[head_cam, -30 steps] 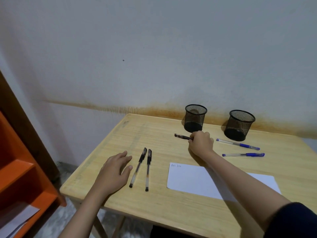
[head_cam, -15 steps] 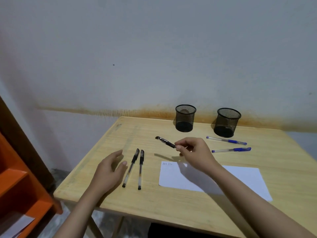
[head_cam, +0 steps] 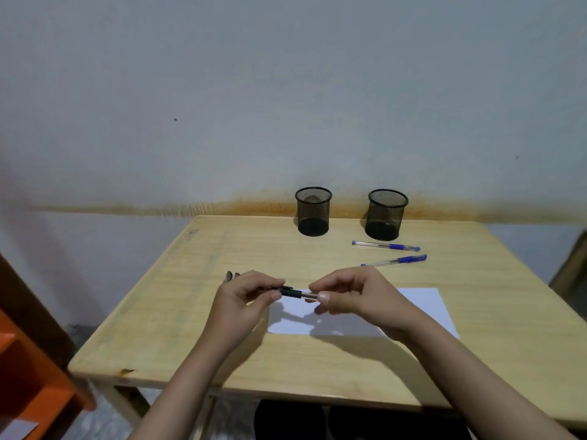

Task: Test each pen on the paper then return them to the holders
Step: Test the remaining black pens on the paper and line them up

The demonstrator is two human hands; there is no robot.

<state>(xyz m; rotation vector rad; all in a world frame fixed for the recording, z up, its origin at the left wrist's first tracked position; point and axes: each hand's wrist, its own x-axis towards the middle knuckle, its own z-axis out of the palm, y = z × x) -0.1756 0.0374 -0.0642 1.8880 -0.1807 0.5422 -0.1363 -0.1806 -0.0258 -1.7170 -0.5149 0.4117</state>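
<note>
A black pen (head_cam: 293,293) hangs level above the white paper (head_cam: 419,304), held between both hands. My left hand (head_cam: 243,301) pinches its capped left end and my right hand (head_cam: 352,295) pinches the clear barrel. Two black pens (head_cam: 231,275) on the table show only their tips behind my left hand. Two blue pens lie near the back right, one (head_cam: 386,246) close to the holders and the other (head_cam: 395,260) a little nearer me. Two black mesh holders stand at the back by the wall, the left holder (head_cam: 313,211) and the right holder (head_cam: 386,215).
The wooden table (head_cam: 178,325) stands against a stained white wall. An orange shelf unit (head_cam: 28,379) sits low at the left, beside the table's front corner. A dark object shows at the far right edge.
My right hand carried the black pen from near the left holder toward me over the paper. My left hand left the table beside the two black pens and took hold of the pen's other end.
</note>
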